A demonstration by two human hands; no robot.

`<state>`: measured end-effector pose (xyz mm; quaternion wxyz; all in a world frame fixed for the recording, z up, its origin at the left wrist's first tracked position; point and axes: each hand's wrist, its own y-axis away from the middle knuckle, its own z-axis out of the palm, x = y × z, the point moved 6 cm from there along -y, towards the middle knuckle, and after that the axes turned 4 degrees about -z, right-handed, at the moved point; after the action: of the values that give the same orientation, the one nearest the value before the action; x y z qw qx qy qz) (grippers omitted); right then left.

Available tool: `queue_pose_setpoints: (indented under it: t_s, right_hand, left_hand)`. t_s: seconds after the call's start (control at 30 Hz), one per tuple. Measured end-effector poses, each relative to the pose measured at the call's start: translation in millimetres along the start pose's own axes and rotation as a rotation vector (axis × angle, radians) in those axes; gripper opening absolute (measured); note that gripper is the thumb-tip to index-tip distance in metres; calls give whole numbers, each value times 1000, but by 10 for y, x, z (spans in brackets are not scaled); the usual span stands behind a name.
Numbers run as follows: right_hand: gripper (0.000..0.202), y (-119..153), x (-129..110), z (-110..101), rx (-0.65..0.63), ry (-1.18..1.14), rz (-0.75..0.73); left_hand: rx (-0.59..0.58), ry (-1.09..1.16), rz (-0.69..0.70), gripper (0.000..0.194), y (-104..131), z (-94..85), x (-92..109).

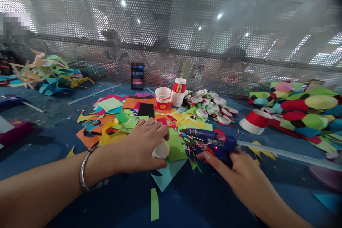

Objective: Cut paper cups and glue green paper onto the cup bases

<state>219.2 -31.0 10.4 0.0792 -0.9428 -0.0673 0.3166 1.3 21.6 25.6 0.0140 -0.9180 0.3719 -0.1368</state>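
My left hand (pixel 141 144) is curled around a small round white piece (pixel 161 149), which looks like the bottom of a paper cup; the fingers hide part of it. Beneath it lies green paper (pixel 176 146) with light blue paper below. In my right hand (pixel 240 169) is a blue hot glue gun (pixel 220 142), its nozzle pointing left over the coloured scraps. A red light glows on its side, and a long clear glue stick (pixel 288 156) sticks out of its back.
Red and white paper cups (pixel 162 99) stand behind cut coloured paper (pixel 112 130). Cut cup bottoms (pixel 213 108) are heaped to their right. A cup stack (pixel 255 121) lies tilted near colourful paper shapes (pixel 307 108). A phone (pixel 138 76) leans against the perforated metal screen (pixel 187 21).
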Motion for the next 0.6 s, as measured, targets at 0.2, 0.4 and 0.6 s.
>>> queue_pose_setpoints:
  t_s: [0.2,0.4,0.6]
  right_hand:
    - [37,-1,-26,-4,-4,-49,-7]
    - [39,-6,-8,23,-12,3,-39]
    - [38,27,0,-4,-29,-54,-6]
  left_hand:
    - [-1,21,-1,41,-2,-6,2]
    - [-16,13,13,35,-3,-22,21]
    - [-143,89,151,40,85,-85,23]
